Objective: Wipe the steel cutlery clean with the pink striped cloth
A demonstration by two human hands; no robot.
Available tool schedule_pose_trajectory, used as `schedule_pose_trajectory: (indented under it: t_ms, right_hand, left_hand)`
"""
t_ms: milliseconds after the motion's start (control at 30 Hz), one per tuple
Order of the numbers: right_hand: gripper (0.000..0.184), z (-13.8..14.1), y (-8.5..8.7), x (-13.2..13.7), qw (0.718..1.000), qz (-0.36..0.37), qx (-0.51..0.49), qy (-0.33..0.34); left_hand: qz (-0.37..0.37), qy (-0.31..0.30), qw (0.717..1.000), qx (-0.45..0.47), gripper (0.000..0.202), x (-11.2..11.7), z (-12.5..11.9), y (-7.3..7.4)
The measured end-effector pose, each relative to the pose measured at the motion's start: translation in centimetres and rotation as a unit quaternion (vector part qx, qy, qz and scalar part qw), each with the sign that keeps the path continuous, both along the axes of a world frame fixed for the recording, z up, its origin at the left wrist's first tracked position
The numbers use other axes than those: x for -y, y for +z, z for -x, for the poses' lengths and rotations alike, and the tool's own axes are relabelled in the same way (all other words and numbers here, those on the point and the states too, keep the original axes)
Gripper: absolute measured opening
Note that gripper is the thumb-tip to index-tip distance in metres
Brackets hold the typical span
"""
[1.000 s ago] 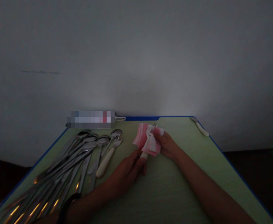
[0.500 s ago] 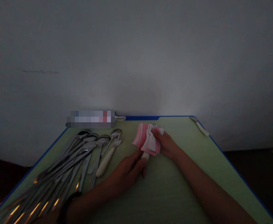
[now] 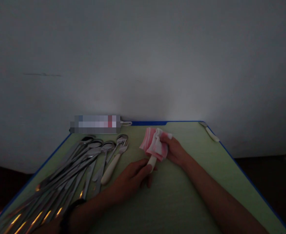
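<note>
My left hand [image 3: 139, 175] is closed around the lower end of the white handle of a fork [image 3: 152, 161]. The fork's head is hidden inside a folded pink-and-white cloth [image 3: 155, 144]. My right hand [image 3: 173, 146] pinches that cloth around the fork from the right side, thumb on top. Both hands are just above the middle of the table. Left of my left hand lies another white-handled fork [image 3: 112, 167], tines pointing away from me. Beside it spreads a pile of metal spoons and other long-handled cutlery [image 3: 84, 162].
The light green table [image 3: 186, 188] has a blue edge and stands against a grey wall [image 3: 143, 65]. At its back left is a blurred-out box-like object [image 3: 95, 124] with a white loop [image 3: 126, 123]. A white-handled utensil [image 3: 211, 133] lies at the back right corner.
My left hand has shifted slightly down the handle, showing more of it below the cloth. The small metal tips that stuck out above the cloth are now covered.
</note>
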State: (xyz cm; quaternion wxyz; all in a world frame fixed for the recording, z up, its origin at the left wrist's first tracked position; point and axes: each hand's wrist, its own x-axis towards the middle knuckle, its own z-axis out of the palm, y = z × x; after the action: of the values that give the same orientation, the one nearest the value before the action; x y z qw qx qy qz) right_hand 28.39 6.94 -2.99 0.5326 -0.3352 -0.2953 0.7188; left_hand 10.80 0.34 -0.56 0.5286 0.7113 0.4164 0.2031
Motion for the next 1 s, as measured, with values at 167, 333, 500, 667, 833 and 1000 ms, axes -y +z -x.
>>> schedule_pose_trajectory:
  t_ms: [167, 333, 500, 667, 833, 1000]
  right_hand:
    - [0.016, -0.2, 0.2, 0.0, 1.000, 0.009, -0.004, 0.004]
    - [0.013, -0.2, 0.4, 0.3, 1.000, -0.003, 0.008, 0.002]
    - [0.017, -0.1, 1.0, 0.5, 1.000, 0.001, -0.020, 0.022]
    - [0.022, 0.2, 1.0, 0.5, 1.000, 0.000, -0.008, 0.002]
    - [0.023, 0.1, 0.7, 0.7, 0.998, -0.001, 0.057, 0.017]
    - [0.022, 0.1, 0.9, 0.9, 0.999, -0.016, 0.047, 0.021]
  left_hand:
    - [0.022, 0.027, 0.999, 0.030, 0.039, 0.0, -0.1, -0.2]
    - [0.043, 0.031, 0.997, 0.048, 0.038, 0.0, -0.1, -0.1]
    - [0.019, -0.002, 1.000, 0.019, 0.034, -0.1, 0.1, 0.3]
    - [-0.004, -0.026, 1.000, 0.010, 0.032, -0.1, 0.1, 0.7]
    - [-0.019, -0.033, 0.999, -0.003, 0.032, 0.0, 0.1, 0.6]
    - [-0.022, -0.041, 0.999, 0.001, 0.030, -0.1, 0.2, 0.6]
